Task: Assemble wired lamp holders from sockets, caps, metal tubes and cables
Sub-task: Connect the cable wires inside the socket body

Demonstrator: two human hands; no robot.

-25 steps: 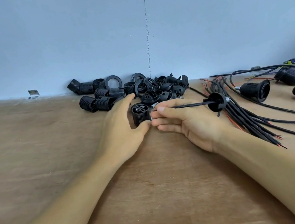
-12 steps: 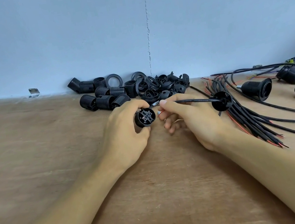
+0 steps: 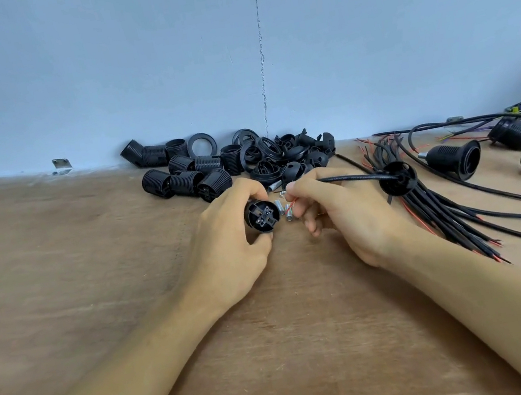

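Centrally, a person's left hand (image 3: 225, 242) is gripping a black socket (image 3: 262, 216) over the wooden table (image 3: 89, 262). Beside it, the right hand (image 3: 346, 217) is pinching a black cable (image 3: 349, 178) carrying a cap (image 3: 398, 179).

A black socket (image 3: 262, 217) with a grey cross pattern on its face, a black cable (image 3: 349, 178) ending in a thin red wire (image 3: 292, 205), and a glossy black cap (image 3: 398, 179) stand out against the brown, wood-grained table (image 3: 89, 262). Silvery metal tubes (image 3: 288, 212) glint near a pile of ribbed sockets (image 3: 186, 179), all matt black. The wall (image 3: 124, 64) is pale blue with a whitish vertical crack (image 3: 261, 58), and the bundle of cables (image 3: 457, 215) is black with red tips.
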